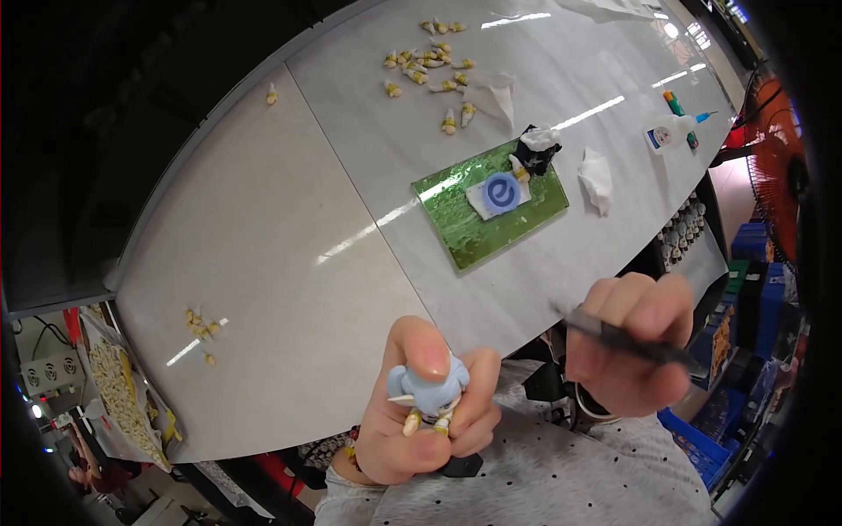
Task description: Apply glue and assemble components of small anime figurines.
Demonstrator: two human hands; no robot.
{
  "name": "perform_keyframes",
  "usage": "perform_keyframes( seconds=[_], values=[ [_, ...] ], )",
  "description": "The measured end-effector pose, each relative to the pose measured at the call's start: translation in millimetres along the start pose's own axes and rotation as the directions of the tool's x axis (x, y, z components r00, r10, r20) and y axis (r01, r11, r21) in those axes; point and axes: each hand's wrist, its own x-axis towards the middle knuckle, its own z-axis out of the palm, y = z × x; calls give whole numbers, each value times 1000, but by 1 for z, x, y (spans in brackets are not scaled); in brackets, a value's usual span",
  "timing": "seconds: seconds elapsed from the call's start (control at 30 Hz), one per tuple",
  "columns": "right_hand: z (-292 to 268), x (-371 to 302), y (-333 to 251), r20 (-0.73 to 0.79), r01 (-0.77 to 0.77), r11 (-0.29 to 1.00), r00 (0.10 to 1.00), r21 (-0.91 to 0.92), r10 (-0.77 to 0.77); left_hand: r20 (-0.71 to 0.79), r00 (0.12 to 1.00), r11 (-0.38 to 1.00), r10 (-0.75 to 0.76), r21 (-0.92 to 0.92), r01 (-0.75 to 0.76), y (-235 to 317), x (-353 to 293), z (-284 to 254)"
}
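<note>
My left hand (pixel 403 430) is closed around a small figurine (pixel 430 390) with light blue hair, a pointed ear and yellowish limbs. The thumb presses on its hair and the fingers wrap its side. In my right hand (pixel 636 342), pinched between thumb and fingers, is a dark slender pointed tool (pixel 618 337). It is blurred, so its exact kind cannot be told. Its tip points left, toward the figurine but apart from it. Beyond the hands lies a green slab (pixel 465 241) bearing a round blue dish (pixel 502 193) on a white pad.
Several small yellow-and-white parts (pixel 417 66) lie at the back, others (pixel 202 324) at the left. Black and white crumpled material (pixel 537 149) sits on the slab's corner, a tissue (pixel 596 181) beside it. A needle-tipped bottle (pixel 667 134) and an orange fan (pixel 776 149) are at right.
</note>
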Motion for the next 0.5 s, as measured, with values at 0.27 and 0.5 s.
perform_keyframes(
  seconds=[0.27,0.5],
  values=[
    [4,12,-17,213,-61,971,971,-231,111,142,976,811,166,544,-217,-4,-4,-6],
    [4,18,-16,275,-223,930,912,-293,306,197,964,746,176,612,-262,-3,0,-6]
  ],
)
